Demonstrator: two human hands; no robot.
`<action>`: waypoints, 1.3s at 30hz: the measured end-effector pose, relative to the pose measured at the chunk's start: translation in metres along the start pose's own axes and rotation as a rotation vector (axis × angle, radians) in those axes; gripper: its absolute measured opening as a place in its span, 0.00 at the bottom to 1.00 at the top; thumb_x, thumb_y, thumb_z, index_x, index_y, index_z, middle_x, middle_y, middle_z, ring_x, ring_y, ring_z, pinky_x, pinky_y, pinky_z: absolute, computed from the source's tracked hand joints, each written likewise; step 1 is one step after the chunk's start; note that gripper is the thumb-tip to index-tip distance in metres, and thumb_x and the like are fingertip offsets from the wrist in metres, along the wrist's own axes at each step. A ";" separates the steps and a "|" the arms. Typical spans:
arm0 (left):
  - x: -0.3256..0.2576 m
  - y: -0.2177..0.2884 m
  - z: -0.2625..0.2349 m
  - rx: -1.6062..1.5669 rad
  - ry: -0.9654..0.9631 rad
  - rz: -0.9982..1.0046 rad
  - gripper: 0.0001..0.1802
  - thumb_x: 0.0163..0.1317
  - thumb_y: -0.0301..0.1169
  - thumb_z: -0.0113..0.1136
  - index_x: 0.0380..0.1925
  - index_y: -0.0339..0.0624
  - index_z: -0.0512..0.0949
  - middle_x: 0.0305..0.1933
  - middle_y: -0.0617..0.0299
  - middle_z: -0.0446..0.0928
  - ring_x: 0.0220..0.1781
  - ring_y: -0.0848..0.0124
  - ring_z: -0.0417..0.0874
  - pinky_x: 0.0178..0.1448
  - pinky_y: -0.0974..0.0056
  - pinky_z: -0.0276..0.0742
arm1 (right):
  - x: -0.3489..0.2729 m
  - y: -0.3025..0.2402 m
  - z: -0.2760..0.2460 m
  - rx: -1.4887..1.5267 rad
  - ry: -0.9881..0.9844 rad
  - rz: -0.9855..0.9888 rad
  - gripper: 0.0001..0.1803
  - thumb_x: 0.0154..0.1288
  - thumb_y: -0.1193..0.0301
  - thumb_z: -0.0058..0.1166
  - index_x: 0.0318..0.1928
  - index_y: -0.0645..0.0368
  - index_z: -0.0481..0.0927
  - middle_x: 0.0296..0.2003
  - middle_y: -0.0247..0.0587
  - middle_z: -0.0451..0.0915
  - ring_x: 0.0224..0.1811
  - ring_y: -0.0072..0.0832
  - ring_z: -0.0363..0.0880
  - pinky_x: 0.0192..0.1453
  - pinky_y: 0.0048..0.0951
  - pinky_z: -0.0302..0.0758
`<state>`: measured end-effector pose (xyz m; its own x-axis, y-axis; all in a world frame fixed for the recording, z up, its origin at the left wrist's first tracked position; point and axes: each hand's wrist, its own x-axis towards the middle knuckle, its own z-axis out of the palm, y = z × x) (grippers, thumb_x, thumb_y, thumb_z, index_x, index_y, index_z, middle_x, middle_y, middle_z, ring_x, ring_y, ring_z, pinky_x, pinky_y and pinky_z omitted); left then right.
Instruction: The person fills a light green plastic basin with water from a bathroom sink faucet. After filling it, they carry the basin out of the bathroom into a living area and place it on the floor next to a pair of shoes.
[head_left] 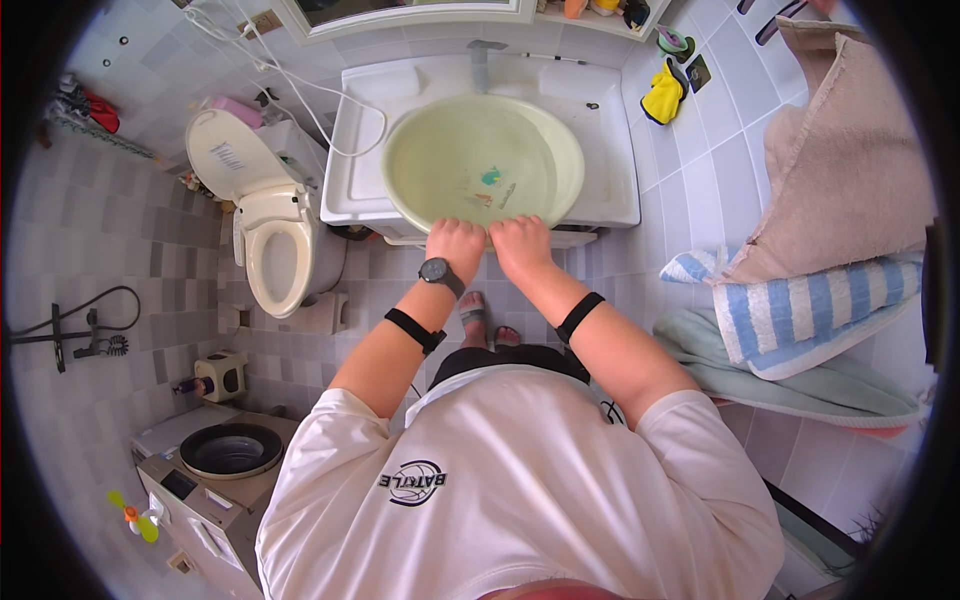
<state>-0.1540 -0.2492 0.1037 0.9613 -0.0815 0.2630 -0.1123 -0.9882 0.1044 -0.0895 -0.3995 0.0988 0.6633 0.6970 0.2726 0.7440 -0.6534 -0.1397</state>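
A large pale yellow-green plastic basin sits over the white sink counter, with clear-looking water in it and coloured pictures on its bottom. At its near rim, my left hand is closed, fingers curled over the edge. Close beside it, my right hand grips the same rim in the same way. A narrow gap parts the two hands. My palms and thumbs are mostly hidden. On my left wrist is a dark watch. Behind the basin rises a grey tap.
A toilet with its lid up stands left of the counter. White cables droop onto the counter's left side. Towels hang on the right, near a yellow cloth. Lower left, a washing machine carries a black basin.
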 end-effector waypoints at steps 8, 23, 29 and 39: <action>-0.036 0.016 0.006 -0.019 0.028 0.001 0.03 0.53 0.27 0.60 0.23 0.47 0.77 0.27 0.59 0.81 0.37 0.57 0.84 0.46 0.53 0.79 | -0.035 -0.009 0.007 0.008 0.010 -0.050 0.02 0.53 0.71 0.59 0.24 0.51 0.82 0.25 0.36 0.84 0.34 0.36 0.86 0.40 0.39 0.77; -0.023 -0.036 -0.014 -0.212 -0.274 0.228 0.03 0.57 0.30 0.62 0.25 0.46 0.81 0.28 0.56 0.84 0.38 0.55 0.88 0.42 0.51 0.83 | -0.043 -0.017 0.013 0.002 0.116 -0.067 0.03 0.47 0.72 0.59 0.22 0.52 0.77 0.22 0.34 0.76 0.32 0.35 0.80 0.39 0.39 0.73; -0.017 -0.052 -0.011 -0.157 -0.539 0.263 0.06 0.62 0.30 0.60 0.30 0.46 0.85 0.33 0.53 0.88 0.40 0.53 0.91 0.44 0.49 0.86 | -0.042 -0.027 0.013 -0.072 0.106 -0.025 0.04 0.45 0.73 0.58 0.22 0.52 0.76 0.22 0.34 0.75 0.31 0.36 0.79 0.38 0.38 0.72; -0.041 -0.051 0.016 -0.239 -0.253 0.236 0.06 0.53 0.31 0.62 0.19 0.48 0.80 0.23 0.59 0.83 0.29 0.60 0.87 0.35 0.56 0.81 | -0.031 -0.024 -0.016 0.008 -0.243 -0.055 0.09 0.47 0.70 0.66 0.30 0.55 0.80 0.31 0.39 0.80 0.40 0.38 0.81 0.45 0.39 0.74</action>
<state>-0.1838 -0.1976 0.0721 0.9304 -0.3607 0.0657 -0.3633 -0.8831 0.2968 -0.1291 -0.4098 0.1089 0.6208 0.7828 0.0434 0.7796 -0.6106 -0.1389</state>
